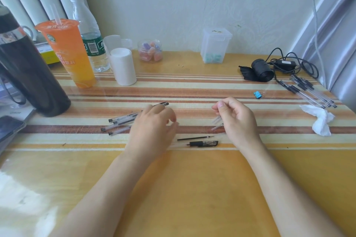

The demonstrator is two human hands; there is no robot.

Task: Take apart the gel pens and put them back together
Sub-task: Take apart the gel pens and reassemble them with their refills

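Holding a clear pen tube (217, 124) in its curled fingers, the right hand (236, 119) hangs just above the table (183, 188), a little toward 3 o'clock from the middle. The tube is blurry and points toward 8 o'clock. The left hand (154, 127) is a little toward 9 o'clock from the middle. It is palm down with fingers loosely bent, over one end of a bunch of pens (119, 123). I cannot tell if it grips one of them. The bunch lies on the table and sticks out from under the hand toward 9 o'clock.

Between the two hands, toward 6 o'clock, a thin black ink stick (194, 138) lies flat. Just beside it, nearer the person, lies a pen part with a black cap (204, 143). More pens (312, 92) lie far off at 2 o'clock, near a black cable (285, 63). A crumpled white tissue (321, 121) sits at 3 o'clock. An orange drink cup (71, 54), a water bottle (90, 44) and a tall black flask (28, 75) stand at 10 o'clock.
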